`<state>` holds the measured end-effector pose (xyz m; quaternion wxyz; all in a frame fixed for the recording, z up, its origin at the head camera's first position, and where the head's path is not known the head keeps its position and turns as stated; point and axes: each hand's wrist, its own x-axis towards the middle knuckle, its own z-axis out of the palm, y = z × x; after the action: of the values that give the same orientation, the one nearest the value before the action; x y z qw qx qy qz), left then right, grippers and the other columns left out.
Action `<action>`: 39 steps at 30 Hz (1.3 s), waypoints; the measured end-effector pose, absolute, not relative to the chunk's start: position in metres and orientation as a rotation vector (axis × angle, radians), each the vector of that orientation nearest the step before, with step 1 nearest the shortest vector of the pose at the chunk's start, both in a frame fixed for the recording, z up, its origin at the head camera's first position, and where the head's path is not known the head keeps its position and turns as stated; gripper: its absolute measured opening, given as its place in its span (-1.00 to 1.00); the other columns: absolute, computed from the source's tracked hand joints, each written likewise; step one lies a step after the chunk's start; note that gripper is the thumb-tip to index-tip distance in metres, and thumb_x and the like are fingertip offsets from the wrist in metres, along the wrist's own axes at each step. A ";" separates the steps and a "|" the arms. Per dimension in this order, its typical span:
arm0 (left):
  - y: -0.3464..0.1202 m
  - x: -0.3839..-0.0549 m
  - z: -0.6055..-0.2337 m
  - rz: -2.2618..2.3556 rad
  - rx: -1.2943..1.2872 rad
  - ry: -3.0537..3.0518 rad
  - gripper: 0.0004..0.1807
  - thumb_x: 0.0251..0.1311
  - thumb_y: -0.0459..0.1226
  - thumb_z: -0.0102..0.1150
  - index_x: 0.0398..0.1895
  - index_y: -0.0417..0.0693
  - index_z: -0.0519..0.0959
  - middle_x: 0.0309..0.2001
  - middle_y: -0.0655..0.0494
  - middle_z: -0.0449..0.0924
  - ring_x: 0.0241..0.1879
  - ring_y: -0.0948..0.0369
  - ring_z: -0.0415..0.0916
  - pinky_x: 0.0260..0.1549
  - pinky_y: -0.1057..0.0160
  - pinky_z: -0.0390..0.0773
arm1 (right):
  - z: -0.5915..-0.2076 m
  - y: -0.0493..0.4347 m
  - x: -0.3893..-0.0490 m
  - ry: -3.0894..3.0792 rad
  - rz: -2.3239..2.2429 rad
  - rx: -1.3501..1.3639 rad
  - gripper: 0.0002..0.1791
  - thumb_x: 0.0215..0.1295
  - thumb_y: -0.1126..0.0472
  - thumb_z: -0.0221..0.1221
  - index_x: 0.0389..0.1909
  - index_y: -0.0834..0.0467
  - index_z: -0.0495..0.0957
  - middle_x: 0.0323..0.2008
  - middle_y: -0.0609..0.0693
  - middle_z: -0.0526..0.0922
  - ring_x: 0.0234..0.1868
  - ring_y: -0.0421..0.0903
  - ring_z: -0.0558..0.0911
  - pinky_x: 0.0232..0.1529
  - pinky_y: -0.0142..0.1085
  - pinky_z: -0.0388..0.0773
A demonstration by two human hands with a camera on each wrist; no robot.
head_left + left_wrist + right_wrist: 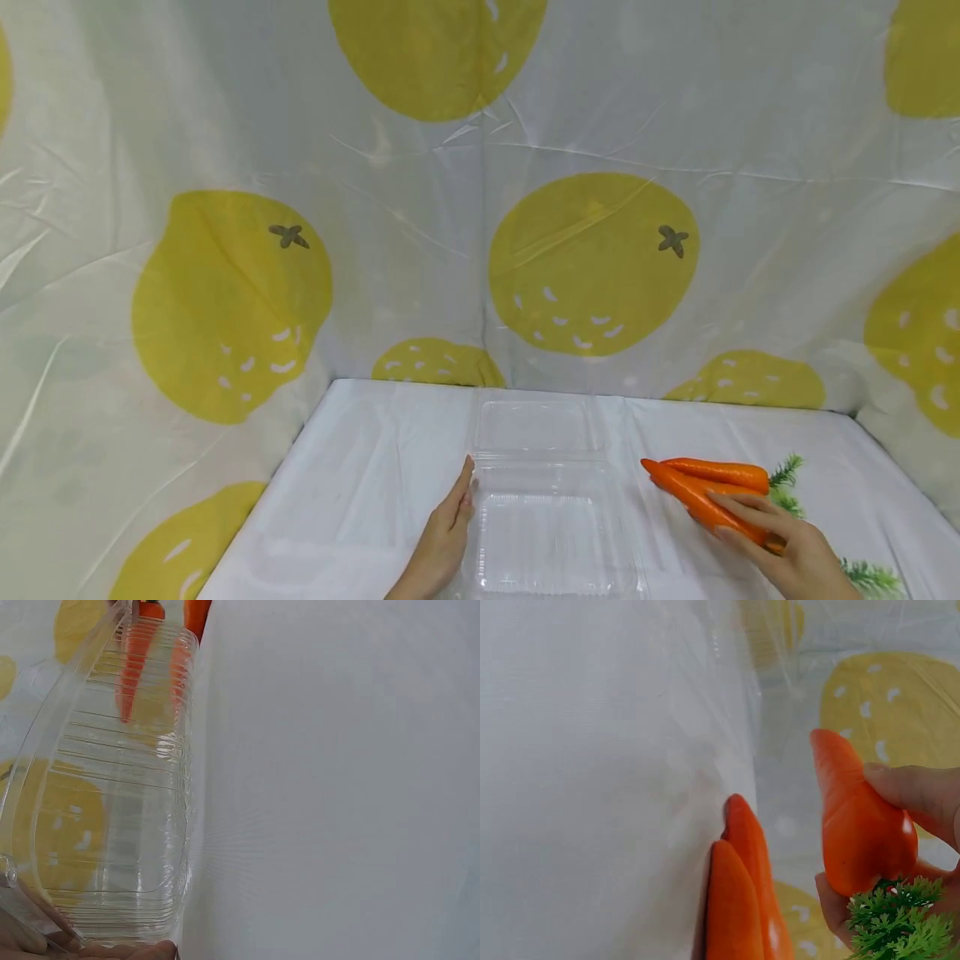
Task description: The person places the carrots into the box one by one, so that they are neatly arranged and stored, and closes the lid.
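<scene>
My right hand [791, 546] pinches one carrot [855, 814] across its thick part, right of the box [540, 546]; smooth, probably stiff and light, it is best held there. My left hand [442, 533] touches the box's likely flexible side; whether it pinches, I cannot tell.

Container [543, 537] open from above; carrots [727, 473] block right

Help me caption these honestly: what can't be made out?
Head view: clear container, near edge cut off by picture bottom.
Head view: held carrot, partly hidden by the right hand.
Left wrist view: left hand, mostly cut off by bottom-left corner.
Right wrist view: two other carrots, lower ends cut off by bottom edge.
</scene>
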<state>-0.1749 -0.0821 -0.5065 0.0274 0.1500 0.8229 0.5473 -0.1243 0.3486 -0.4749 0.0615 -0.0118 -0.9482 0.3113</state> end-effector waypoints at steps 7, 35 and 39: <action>-0.083 -0.175 -0.509 1.728 0.456 2.520 -0.39 0.65 -0.35 -0.29 0.67 -0.20 -0.06 0.56 -0.38 0.11 0.51 -0.31 0.17 0.41 -0.19 0.24 | -0.460 0.337 -0.127 -2.803 1.053 0.030 -0.54 0.30 -0.01 0.40 0.23 -0.11 0.68 0.19 -0.11 0.69 -0.01 -0.47 0.53 -0.31 -0.48 0.58; -0.071 -0.180 -0.506 1.654 0.526 2.572 -0.39 0.67 -0.27 -0.28 0.67 -0.21 -0.05 0.49 -0.30 0.34 0.51 -0.21 0.26 0.46 -0.25 0.21 | -0.446 0.247 -0.167 -2.792 1.345 0.516 -0.61 0.27 -0.05 0.40 0.12 -0.18 0.74 0.13 -0.02 0.74 0.09 -0.20 0.65 -0.12 -0.47 0.68; -0.073 -0.181 -0.505 1.642 0.507 2.586 -0.39 0.67 -0.28 -0.27 0.67 -0.21 -0.04 0.48 -0.29 0.36 0.50 -0.21 0.28 0.45 -0.26 0.21 | -0.449 0.237 -0.172 -2.779 1.350 0.591 -0.60 0.27 -0.05 0.40 0.13 -0.14 0.74 0.13 -0.03 0.74 0.08 -0.27 0.62 -0.17 -0.46 0.65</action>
<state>-0.1805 -0.0729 -0.5050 0.0183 0.1632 0.8328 0.5287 -0.1722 0.2374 -0.4489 -0.0020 0.1880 -0.8834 0.4293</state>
